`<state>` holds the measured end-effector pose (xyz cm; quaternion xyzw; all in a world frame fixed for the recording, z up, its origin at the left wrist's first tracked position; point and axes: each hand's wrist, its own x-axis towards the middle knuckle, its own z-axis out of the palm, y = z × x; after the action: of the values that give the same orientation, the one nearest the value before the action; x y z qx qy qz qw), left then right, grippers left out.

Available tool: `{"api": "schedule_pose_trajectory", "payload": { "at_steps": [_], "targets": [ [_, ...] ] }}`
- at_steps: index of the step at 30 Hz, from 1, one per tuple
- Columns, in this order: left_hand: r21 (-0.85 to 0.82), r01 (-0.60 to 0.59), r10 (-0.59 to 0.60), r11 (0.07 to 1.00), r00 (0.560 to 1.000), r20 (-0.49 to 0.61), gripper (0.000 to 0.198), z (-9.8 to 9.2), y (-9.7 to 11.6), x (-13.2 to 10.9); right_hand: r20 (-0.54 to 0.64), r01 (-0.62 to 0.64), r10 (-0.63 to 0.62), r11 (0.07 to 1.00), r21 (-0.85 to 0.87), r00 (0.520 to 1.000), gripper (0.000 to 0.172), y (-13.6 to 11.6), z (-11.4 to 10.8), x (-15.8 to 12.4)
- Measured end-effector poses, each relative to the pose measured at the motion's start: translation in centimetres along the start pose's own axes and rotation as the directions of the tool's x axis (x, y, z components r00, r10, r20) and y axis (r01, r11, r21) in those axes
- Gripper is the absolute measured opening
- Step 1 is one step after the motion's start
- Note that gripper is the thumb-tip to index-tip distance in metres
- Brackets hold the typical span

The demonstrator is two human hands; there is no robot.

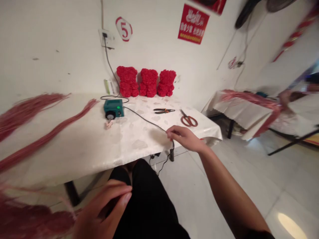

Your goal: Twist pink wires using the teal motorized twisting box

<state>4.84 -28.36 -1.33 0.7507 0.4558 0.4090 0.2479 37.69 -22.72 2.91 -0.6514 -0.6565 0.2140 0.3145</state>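
At the table's front edge, my right hand (183,136) has its thumb and fingertips pressed together. A thin black cable (147,119) runs from a small green box with a black wheel (113,108) to those fingertips, then drops below the hand; whether the fingers grip it is unclear. A tiny reddish spot shows under the fingers. Low in the view, my left hand (104,205) is closed in a pinch above my lap, its thumb against the index finger. Anything between them is too small to name. Beside it lies a blurred dark pink mass (32,215).
On the white-covered table (82,146) are pink strand bundles (57,129), pliers (163,111), scissors (188,119) and a pale pink scrap (108,124). Three red bear-shaped figures (149,83) stand against the wall. Another table (216,99) and a person's arm (286,99) are at right.
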Motion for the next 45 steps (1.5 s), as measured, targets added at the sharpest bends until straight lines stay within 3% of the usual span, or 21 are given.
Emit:
{"api": "schedule_pose_trajectory", "payload": {
  "at_steps": [2,4,6,9,14,20,31,36,40,45],
  "targets": [
    [-0.033,0.055,-0.055,0.998,0.998,0.021,0.009,-0.3,1.3,0.0,0.197,0.14,-0.179,0.97,0.199,0.964,0.023,-2.6,1.7,-3.1],
    [-0.087,0.122,-0.123,0.989,0.992,-0.005,0.012,-0.4,2.1,-0.3,0.274,0.177,-0.27,0.93,0.321,0.923,0.024,-4.8,3.4,-5.7],
    [-0.152,0.161,-0.164,0.975,0.986,-0.011,0.015,-0.6,2.4,-0.7,0.259,0.203,-0.329,0.887,0.414,0.908,0.024,-6.5,5.1,-7.6],
    [-0.273,0.156,-0.155,0.949,0.988,0.026,0.019,-1.0,2.1,-1.2,0.144,0.232,-0.357,0.815,0.53,0.923,0.019,-7.9,7.7,-9.0],
    [-0.299,0.11,-0.094,0.948,0.993,0.066,0.027,-1.4,2.2,-1.5,0.082,0.15,-0.255,0.77,0.62,0.964,0.014,-8.4,10.0,-10.0],
    [-0.283,0.221,-0.243,0.933,0.969,-0.046,0.008,-0.9,4.0,-1.5,0.106,0.144,-0.275,0.75,0.645,0.956,0.019,-8.6,10.4,-10.3],
    [-0.26,0.141,-0.145,0.955,0.989,0.002,0.01,-0.8,3.8,-1.4,0.121,0.162,-0.308,0.749,0.642,0.944,0.018,-8.6,10.1,-10.3],
    [-0.202,0.034,-0.021,0.979,0.998,0.065,0.013,-1.1,3.1,-1.4,0.103,0.156,-0.301,0.722,0.674,0.948,0.02,-8.7,10.1,-10.2],
    [-0.191,0.009,0.005,0.982,0.997,0.071,0.015,-1.4,2.7,-1.5,0.109,0.147,-0.303,0.709,0.69,0.947,0.019,-8.7,10.2,-10.3],
    [-0.212,-0.025,0.068,0.977,0.978,0.198,0.017,-2.1,2.7,-1.2,0.123,0.171,-0.335,0.722,0.671,0.934,0.016,-8.7,10.1,-10.3]
  ]
}}
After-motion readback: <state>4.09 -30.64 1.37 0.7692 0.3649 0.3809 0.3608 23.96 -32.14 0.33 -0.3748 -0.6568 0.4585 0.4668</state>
